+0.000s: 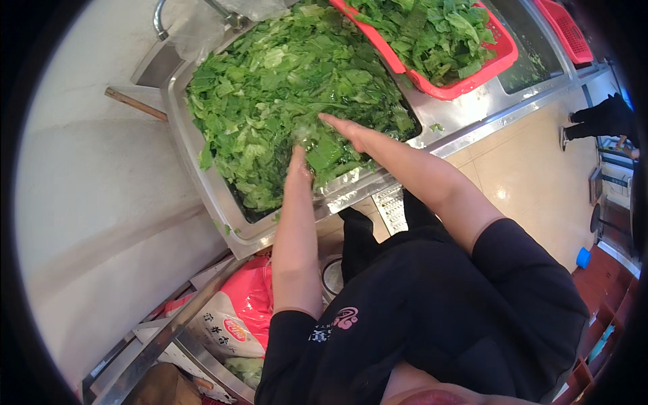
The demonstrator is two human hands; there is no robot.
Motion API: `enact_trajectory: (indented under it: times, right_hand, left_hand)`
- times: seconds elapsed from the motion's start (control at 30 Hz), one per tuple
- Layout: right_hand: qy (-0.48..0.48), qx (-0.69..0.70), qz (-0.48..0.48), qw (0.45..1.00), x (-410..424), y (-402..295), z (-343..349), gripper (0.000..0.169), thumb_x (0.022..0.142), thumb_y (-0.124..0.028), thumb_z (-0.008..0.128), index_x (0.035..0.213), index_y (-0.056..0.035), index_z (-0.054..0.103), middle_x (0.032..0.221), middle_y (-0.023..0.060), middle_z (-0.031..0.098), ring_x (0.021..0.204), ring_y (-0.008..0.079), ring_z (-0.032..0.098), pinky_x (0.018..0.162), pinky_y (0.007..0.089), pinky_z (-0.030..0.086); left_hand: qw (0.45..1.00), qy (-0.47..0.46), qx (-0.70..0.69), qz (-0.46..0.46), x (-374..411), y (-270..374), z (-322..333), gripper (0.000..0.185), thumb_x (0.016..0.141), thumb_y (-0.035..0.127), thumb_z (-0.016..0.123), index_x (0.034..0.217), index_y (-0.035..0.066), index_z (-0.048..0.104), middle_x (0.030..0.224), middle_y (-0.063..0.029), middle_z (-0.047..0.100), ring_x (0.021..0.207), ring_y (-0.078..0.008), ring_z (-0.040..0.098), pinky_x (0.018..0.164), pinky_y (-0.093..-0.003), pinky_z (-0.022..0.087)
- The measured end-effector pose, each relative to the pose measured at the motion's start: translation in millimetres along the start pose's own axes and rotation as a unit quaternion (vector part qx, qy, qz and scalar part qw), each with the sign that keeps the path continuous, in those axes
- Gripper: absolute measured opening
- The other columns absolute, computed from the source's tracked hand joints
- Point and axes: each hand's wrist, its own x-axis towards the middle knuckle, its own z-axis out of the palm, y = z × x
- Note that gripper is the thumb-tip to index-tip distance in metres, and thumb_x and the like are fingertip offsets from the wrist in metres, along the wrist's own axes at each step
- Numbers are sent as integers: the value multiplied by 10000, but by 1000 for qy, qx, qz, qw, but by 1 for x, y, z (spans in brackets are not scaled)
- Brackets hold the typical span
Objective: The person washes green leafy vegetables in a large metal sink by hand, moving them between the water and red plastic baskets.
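Note:
Cut leafy greens [273, 81] fill a stainless steel sink basin [195, 167], with water showing around them near the edges. My left hand [299, 164] reaches over the near rim, its fingers partly down among the wet leaves. To its right, my right hand [344, 129] lies over the greens with its fingers stretched out and pointing left. Some leaves lie between the two hands. Neither hand is closed on anything that I can see; the left fingertips are hidden by water and leaves.
A red plastic basket [455, 91] of greens stands on the sink's divider at upper right. Beyond it are a second basin [526, 55] and another red basket [569, 35]. Faucets [161, 25] rise at the back left. A red and white sack [248, 298] sits below left. A person [602, 119] stands far right.

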Motion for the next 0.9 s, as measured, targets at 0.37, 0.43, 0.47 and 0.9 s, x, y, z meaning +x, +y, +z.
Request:
enact_trajectory:
  times: [0.37, 0.43, 0.47, 0.9]
  right_hand:
    - [133, 129, -400, 897, -96, -65, -5, 372, 800, -198, 589, 1118, -8, 556, 1062, 141, 616, 999, 219, 569, 887, 331, 440]
    - [145, 104, -528, 830, -111, -104, -38, 336, 809, -194, 601, 1090, -13, 571, 1035, 126, 627, 980, 209, 578, 877, 335, 449]
    - [124, 92, -556, 817, -151, -128, -44, 354, 807, -212, 607, 1094, -7, 568, 1039, 133, 625, 985, 207, 577, 879, 337, 451]
    - [315, -491, -416, 698, -191, -187, -280, 717, 810, -483, 575, 1418, -277, 254, 1490, 212, 85, 1347, 458, 132, 1052, 555, 262]
  left_hand:
    - [904, 44, 158, 395, -156, 65, 171, 271, 892, 171, 572, 1137, 59, 593, 1086, -74, 612, 915, -157, 589, 793, -297, 467]
    - [878, -43, 108, 464, -189, 83, 228, 276, 898, 148, 556, 1157, 58, 581, 1102, -72, 607, 935, -153, 582, 814, -298, 466]
    - [865, -87, 75, 488, -197, 93, 247, 279, 898, 141, 549, 1163, 59, 576, 1102, -74, 605, 945, -156, 578, 821, -301, 466]
    - [604, 7, 502, 619, -108, 46, 402, 584, 893, 313, 458, 1421, 184, 242, 1457, -214, 177, 1348, -389, 168, 1044, -565, 197]
